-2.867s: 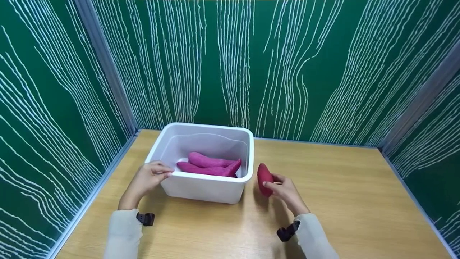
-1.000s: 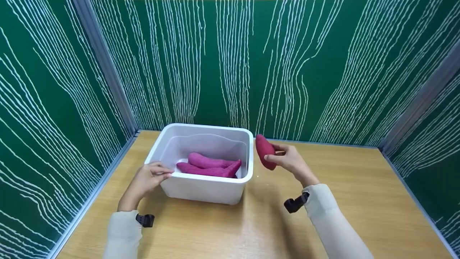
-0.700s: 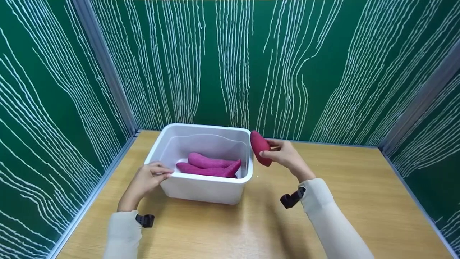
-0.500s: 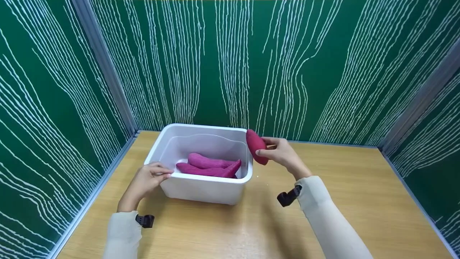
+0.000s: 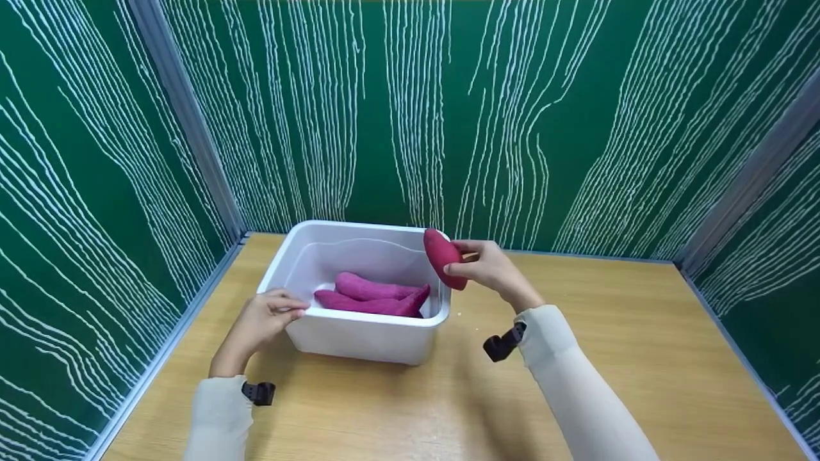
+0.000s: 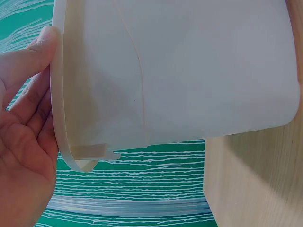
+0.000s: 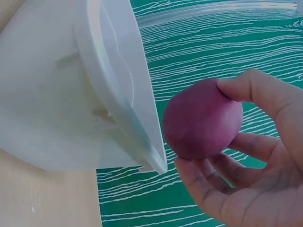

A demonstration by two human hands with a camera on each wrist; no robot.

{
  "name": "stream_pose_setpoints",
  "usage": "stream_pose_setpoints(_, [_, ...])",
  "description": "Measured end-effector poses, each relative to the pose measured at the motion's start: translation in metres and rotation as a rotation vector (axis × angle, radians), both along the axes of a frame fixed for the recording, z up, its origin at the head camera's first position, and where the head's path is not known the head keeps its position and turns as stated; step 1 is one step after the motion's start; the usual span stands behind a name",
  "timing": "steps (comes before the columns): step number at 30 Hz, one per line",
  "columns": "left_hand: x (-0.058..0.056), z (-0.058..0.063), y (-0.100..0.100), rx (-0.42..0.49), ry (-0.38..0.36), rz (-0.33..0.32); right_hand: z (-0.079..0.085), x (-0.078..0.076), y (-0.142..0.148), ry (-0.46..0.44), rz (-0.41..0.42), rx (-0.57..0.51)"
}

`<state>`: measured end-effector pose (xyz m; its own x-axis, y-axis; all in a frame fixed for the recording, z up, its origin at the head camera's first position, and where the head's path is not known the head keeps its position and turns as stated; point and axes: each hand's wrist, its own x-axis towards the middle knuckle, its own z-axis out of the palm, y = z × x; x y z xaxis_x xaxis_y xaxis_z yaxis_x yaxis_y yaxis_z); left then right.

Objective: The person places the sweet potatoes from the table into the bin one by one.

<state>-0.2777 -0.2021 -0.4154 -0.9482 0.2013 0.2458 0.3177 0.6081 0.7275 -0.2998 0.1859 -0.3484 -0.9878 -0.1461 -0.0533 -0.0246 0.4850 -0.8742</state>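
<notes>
A white plastic bin (image 5: 359, 339) stands on the table, with purple-skinned sweet potatoes (image 5: 365, 301) lying at its bottom. My left hand (image 5: 266, 320) holds the bin's rim at the front left corner; in the left wrist view the thumb (image 6: 45, 42) and fingers meet the rim. Above the right rim, my right hand (image 5: 490, 269) grips a reddish sweet potato (image 5: 442, 256) between thumb and fingers, tilted with its upper end toward the bin. The right wrist view shows this sweet potato (image 7: 201, 120) end-on, next to the bin's rim (image 7: 123, 113).
The wooden table (image 5: 608, 358) spreads out around the bin, with a few tiny white specks right of it. Green panels (image 5: 512, 128) with wavy white lines close off the back and both sides, joined by grey metal posts (image 5: 186, 115).
My right hand has raised the sweet potato from beside the bin and carried it leftward over the right rim. The left hand and the bin stay where they were.
</notes>
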Motion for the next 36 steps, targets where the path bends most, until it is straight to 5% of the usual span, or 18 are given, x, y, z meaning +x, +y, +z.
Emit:
stream_pose_setpoints(10, [-0.001, -0.001, 0.000, -0.005, 0.000, 0.000, 0.005, -0.004, -0.013, 0.003, 0.022, 0.005])
stream_pose_setpoints(17, [-0.002, 0.000, -0.001, -0.029, 0.066, -0.016, 0.006, -0.007, -0.020, -0.003, 0.034, -0.003])
stream_pose_setpoints(36, [-0.001, 0.000, 0.000, -0.026, 0.019, -0.007, 0.006, -0.008, -0.034, 0.008, 0.056, 0.019])
